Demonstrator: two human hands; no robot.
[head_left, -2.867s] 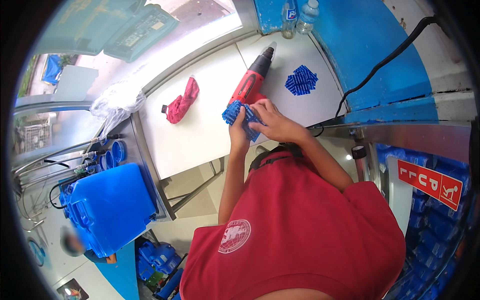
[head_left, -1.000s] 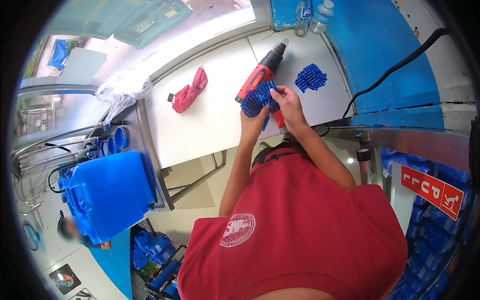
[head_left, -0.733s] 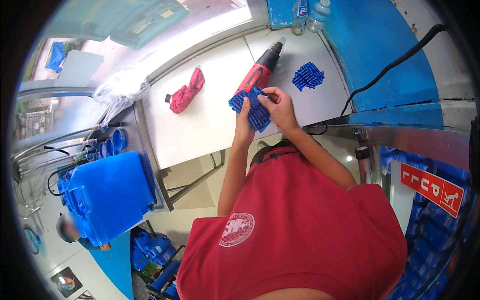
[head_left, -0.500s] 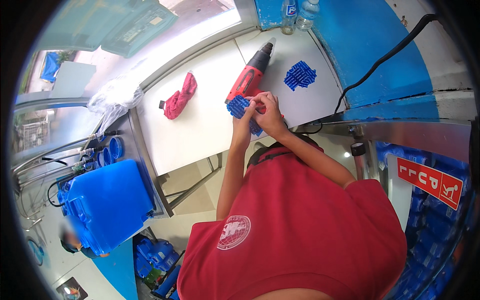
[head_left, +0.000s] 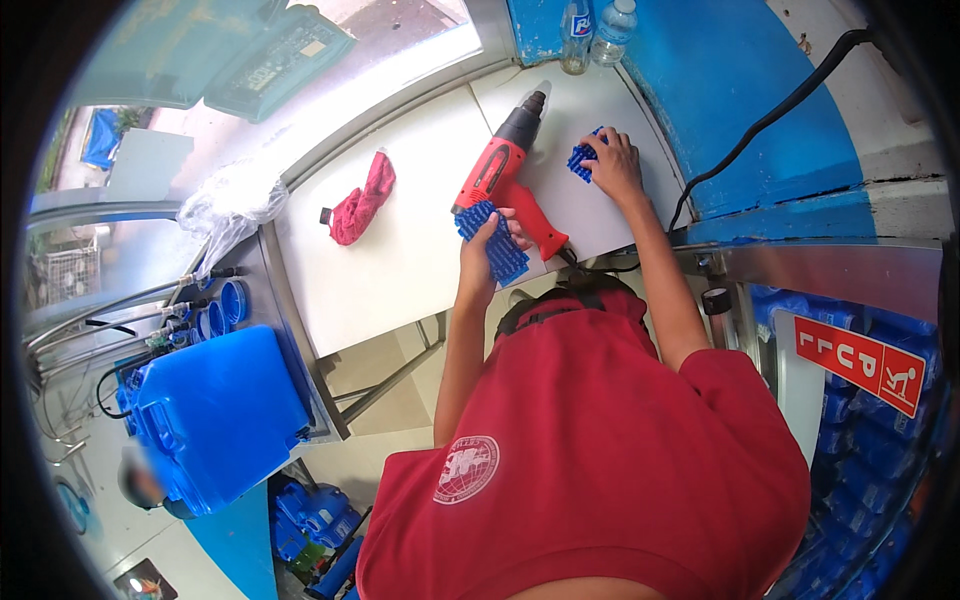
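My left hand point(head_left: 483, 258) is closed round a flat bundle of small blue ribbed pieces point(head_left: 506, 262), with the thumb across its near face. Beside it on the white table lies a red and black heat gun point(head_left: 497, 165), nozzle toward the far wall and handle running near my left fingertips. To the right, my right hand point(head_left: 618, 168) bends its fingers down over a second blue pile of such pieces point(head_left: 581, 160). Those fingers are closed on its edge and cover much of the pile.
A crumpled red cloth point(head_left: 360, 205) lies left on the table point(head_left: 400, 270). Two clear bottles point(head_left: 613, 30) stand at the far corner by the blue wall. A black cable point(head_left: 770, 115) hangs at the right. Large blue water containers point(head_left: 220, 410) sit at lower left.
My right hand has left the blue bundle in my left hand and moved right and away to the pile on the table. My left hand keeps its bundle.
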